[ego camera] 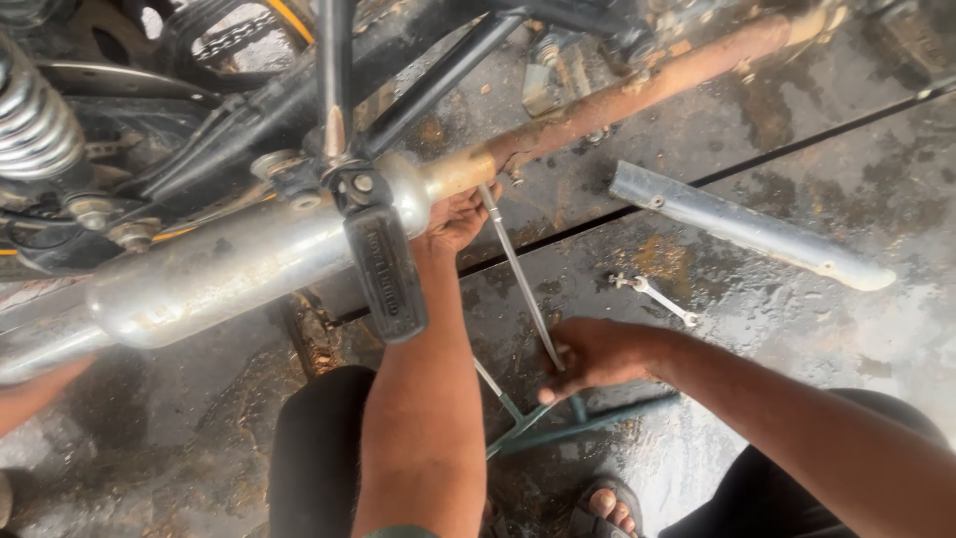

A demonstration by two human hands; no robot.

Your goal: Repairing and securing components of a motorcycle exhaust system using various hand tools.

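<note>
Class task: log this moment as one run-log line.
left hand: under exhaust pipe, touching | right hand: gripping long rod tool | spanner: on wet floor

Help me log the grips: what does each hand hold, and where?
Right hand grips the long thin metal rod at its lower end. Left hand presses under the rusty exhaust pipe; grasp unclear.

The exhaust pipe [229,264] was dull silver metal, smeared and scuffed, and its thinner front section [637,90] was coated in rough orange rust. The footpeg [386,274] looked like matt black ribbed rubber. A long rod [518,269] was smooth bright steel. The spring [35,125] was shiny chromed metal. A loose cover strip [747,227] looked grey, matt metal. The small spanner [657,297] gleamed. The concrete floor [797,329] was wet, rough and rust-stained.
</note>
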